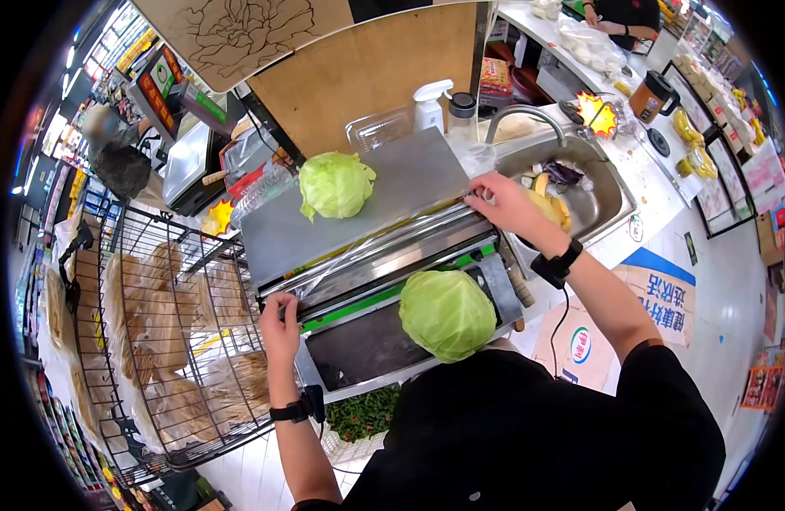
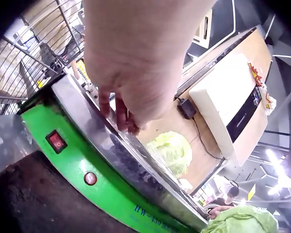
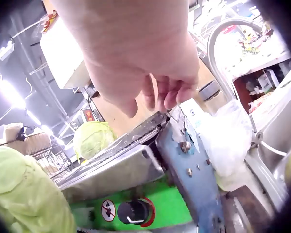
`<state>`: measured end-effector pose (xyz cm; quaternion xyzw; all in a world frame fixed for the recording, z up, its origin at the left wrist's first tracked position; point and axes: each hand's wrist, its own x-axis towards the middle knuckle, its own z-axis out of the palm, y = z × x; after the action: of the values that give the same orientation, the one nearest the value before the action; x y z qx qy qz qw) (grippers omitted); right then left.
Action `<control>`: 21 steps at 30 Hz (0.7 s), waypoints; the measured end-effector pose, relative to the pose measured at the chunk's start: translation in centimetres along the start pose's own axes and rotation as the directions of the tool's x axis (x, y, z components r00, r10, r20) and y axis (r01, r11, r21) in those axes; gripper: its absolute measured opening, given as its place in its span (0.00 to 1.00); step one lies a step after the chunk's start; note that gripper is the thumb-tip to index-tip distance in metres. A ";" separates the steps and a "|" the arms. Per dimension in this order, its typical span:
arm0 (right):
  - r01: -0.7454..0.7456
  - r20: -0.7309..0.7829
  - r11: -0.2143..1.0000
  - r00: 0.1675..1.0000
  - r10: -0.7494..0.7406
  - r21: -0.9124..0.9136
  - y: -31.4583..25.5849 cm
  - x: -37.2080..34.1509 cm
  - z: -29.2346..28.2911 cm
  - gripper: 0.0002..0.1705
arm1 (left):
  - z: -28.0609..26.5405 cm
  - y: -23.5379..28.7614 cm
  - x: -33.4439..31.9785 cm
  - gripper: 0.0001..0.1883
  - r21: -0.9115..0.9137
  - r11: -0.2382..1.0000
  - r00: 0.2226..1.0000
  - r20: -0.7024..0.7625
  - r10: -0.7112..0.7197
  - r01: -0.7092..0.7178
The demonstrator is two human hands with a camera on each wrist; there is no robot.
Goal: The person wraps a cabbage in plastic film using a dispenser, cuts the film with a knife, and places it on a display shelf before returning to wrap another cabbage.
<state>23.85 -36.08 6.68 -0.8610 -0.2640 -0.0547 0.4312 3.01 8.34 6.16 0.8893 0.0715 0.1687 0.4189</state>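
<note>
A wrapping machine with a green front panel [image 2: 111, 187] carries clear film [image 1: 392, 230] across its metal bars. At the machine's left end, my left hand [image 1: 281, 328] has bent fingers and pinches the film's edge; in the left wrist view its fingertips reach behind the metal bar. My right hand [image 1: 505, 204] pinches the film at the right end, fingers pointing down in the right wrist view. One cabbage [image 1: 448, 316] rests on the dark plate [image 1: 350, 351] nearest my body. A second cabbage [image 1: 335, 186] sits on the grey metal top [image 1: 283, 236] behind the film.
Left of the machine stands a wire rack [image 1: 184, 341] of bagged goods. A sink [image 1: 609, 192] with vegetable scraps lies to the right. Behind are a spray bottle [image 1: 430, 109] and a wooden panel [image 1: 367, 85]. Below is a crate [image 1: 345, 447] of greens.
</note>
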 end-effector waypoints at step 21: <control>-0.020 -0.052 1.000 0.998 0.021 0.013 -1.1 -0.8 0.2 0.05 | -0.5 0.7 0.0 0.06 0.173 0.979 0.992 -0.038 0.121 -0.112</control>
<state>22.61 -35.74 7.06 -0.8593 -0.2442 -0.0709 0.4438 2.78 8.21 7.00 0.9202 0.0435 0.2076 0.3290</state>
